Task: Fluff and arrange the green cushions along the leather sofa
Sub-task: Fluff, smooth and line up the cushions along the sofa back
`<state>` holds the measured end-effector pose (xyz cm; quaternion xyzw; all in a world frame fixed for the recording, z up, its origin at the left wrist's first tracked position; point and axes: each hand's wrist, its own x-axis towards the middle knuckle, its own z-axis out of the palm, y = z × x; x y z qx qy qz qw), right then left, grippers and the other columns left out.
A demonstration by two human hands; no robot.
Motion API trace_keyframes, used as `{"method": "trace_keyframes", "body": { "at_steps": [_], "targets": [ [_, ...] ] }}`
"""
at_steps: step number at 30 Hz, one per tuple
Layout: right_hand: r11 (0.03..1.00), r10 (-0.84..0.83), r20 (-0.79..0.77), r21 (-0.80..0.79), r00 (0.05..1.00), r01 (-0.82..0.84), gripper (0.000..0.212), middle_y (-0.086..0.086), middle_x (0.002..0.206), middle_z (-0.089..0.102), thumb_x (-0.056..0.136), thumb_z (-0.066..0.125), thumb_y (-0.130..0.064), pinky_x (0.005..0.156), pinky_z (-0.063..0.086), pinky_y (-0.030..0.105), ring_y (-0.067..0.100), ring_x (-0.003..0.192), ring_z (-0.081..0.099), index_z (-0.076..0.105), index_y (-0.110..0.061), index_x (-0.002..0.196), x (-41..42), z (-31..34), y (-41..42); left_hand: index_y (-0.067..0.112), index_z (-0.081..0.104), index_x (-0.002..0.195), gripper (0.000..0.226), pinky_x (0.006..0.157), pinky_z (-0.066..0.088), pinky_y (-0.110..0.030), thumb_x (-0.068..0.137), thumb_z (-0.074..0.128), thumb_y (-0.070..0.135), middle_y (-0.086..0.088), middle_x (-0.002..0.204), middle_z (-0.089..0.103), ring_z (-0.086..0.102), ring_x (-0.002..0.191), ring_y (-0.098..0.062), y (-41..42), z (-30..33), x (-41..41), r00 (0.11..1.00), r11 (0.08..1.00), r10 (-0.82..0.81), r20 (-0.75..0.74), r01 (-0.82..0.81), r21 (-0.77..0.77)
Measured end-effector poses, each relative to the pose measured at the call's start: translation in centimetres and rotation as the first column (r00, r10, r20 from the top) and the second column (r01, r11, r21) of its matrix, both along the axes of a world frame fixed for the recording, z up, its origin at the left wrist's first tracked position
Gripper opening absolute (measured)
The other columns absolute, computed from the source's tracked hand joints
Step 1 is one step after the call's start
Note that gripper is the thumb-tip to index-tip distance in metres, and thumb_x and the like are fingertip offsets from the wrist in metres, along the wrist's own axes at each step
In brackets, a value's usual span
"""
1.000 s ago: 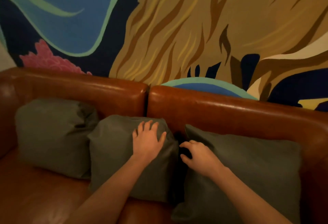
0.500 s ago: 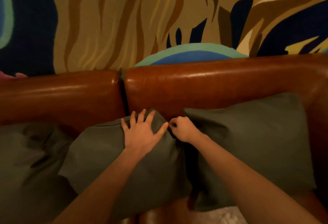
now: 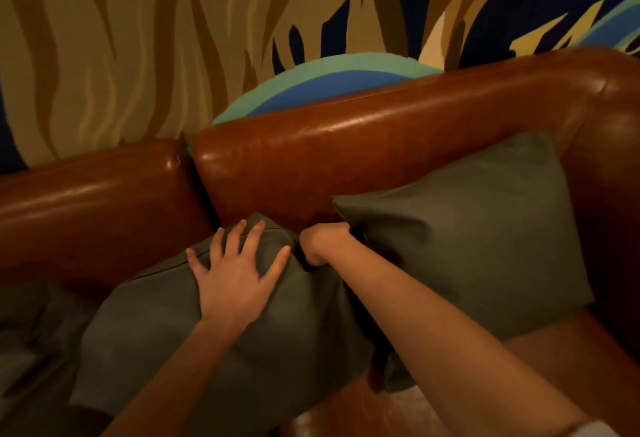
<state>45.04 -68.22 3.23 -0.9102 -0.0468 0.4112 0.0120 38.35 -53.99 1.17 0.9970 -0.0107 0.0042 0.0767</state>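
Note:
Three dull green cushions lean against the brown leather sofa's backrest [image 3: 346, 159]. My left hand [image 3: 235, 281] lies flat on the upper part of the middle cushion [image 3: 242, 350], fingers spread and holding nothing. In the gap between the middle cushion and the right cushion [image 3: 485, 246], my right hand [image 3: 322, 242] is closed into a fist, gripping the middle cushion's top right corner. The right cushion stands tilted in the sofa's right corner. Only part of the crumpled left cushion [image 3: 31, 343] shows at the left edge.
A painted mural wall [image 3: 138, 38] rises right behind the sofa. The sofa's right armrest [image 3: 616, 159] closes off the right side. A strip of leather seat [image 3: 554, 350] shows below the right cushion, and a pale floor patch [image 3: 398, 412] lies at the bottom.
My right hand moved up from the right cushion's edge to the middle cushion's top right corner and closed on it. My view shifted right and closer; the left hand stayed flat.

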Motion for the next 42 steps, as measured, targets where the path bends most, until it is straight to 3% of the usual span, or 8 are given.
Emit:
{"method": "trace_keyframes", "body": {
  "at_steps": [3,7,11,15,23,29,38,42],
  "targets": [
    [0.994,-0.015,0.062,0.108,0.998,0.008,0.037,0.013,0.132,0.050,0.095,0.048,-0.013,0.101,0.035,0.049,0.035,0.122,0.048,0.048,-0.007,0.132,-0.9,0.4,-0.8,0.042,0.025,0.144,0.082,0.111,0.007,-0.064,0.074,0.005,0.080,0.009,0.154,0.026,0.016,0.145,-0.020,0.0,-0.1,0.0,1.000,1.000,0.001,0.002,-0.001,0.001],
    [0.947,-0.164,0.135,0.300,0.977,0.117,0.016,0.004,0.082,0.053,0.092,0.051,-0.018,0.080,0.042,0.042,0.027,0.082,0.054,0.052,-0.013,0.077,-2.1,0.5,-3.0,0.042,0.020,0.146,0.075,0.112,0.006,-0.062,0.081,0.014,0.079,0.009,0.155,0.023,0.013,0.145,-0.019,-0.1,-0.1,0.1,1.000,0.999,0.016,-0.016,-0.016,-0.027],
    [0.812,-0.422,0.223,0.524,0.879,0.257,0.018,0.009,0.111,0.059,0.097,0.049,-0.016,0.081,0.046,0.038,0.028,0.102,0.057,0.059,-0.009,0.110,-3.1,0.3,-4.6,0.041,0.017,0.147,0.074,0.113,0.007,-0.062,0.082,0.016,0.075,0.008,0.155,0.024,0.012,0.145,-0.019,0.0,-0.2,-0.1,1.000,0.999,0.027,-0.009,-0.028,-0.039],
    [0.689,-0.612,0.288,0.652,0.737,0.317,0.012,0.009,0.119,0.049,0.096,0.049,-0.012,0.088,0.044,0.038,0.028,0.101,0.053,0.054,-0.011,0.108,-4.6,-0.4,-4.4,0.040,0.019,0.146,0.074,0.112,0.010,-0.062,0.082,0.012,0.077,0.008,0.153,0.029,0.017,0.144,-0.021,0.7,-0.3,-0.6,0.999,0.999,0.033,0.028,-0.032,-0.036],
    [0.755,-0.452,0.307,0.631,0.837,0.177,0.026,0.009,0.122,0.056,0.089,0.056,-0.013,0.092,0.049,0.038,0.028,0.112,0.054,0.057,-0.011,0.116,-3.3,2.6,-3.6,0.039,0.022,0.146,0.072,0.111,0.012,-0.062,0.085,0.016,0.075,0.006,0.152,0.032,0.019,0.144,-0.022,0.2,-0.3,-1.8,0.999,0.999,0.027,0.034,-0.026,-0.036],
    [0.966,-0.099,0.433,0.259,0.896,-0.019,0.030,0.017,0.127,0.051,0.093,0.050,0.002,0.092,0.049,0.041,0.035,0.114,0.054,0.056,-0.003,0.122,-3.2,3.0,-1.2,0.041,0.018,0.147,0.078,0.112,0.009,-0.061,0.077,0.005,0.075,0.008,0.153,0.028,0.017,0.144,-0.021,0.5,-0.2,-2.5,0.999,0.999,0.016,0.031,-0.015,-0.032],
    [0.960,-0.174,0.473,0.277,0.864,0.042,0.026,0.016,0.118,0.053,0.093,0.046,0.004,0.082,0.048,0.041,0.034,0.104,0.056,0.057,-0.005,0.114,-3.1,3.3,-3.6,0.042,0.018,0.146,0.076,0.113,0.008,-0.060,0.078,0.005,0.074,0.010,0.152,0.028,0.015,0.144,-0.018,1.2,-0.7,-2.7,0.998,0.998,0.033,0.047,-0.031,-0.048],
    [0.889,-0.375,0.472,0.426,0.798,0.166,0.019,0.009,0.103,0.054,0.096,0.043,0.001,0.067,0.046,0.035,0.026,0.083,0.055,0.055,-0.012,0.101,-2.7,2.2,-4.2,0.041,0.021,0.145,0.075,0.113,0.010,-0.060,0.079,0.007,0.073,0.009,0.151,0.031,0.019,0.143,-0.018,1.9,-0.7,-2.7,0.997,0.997,0.042,0.064,-0.037,-0.075]
  ]
}}
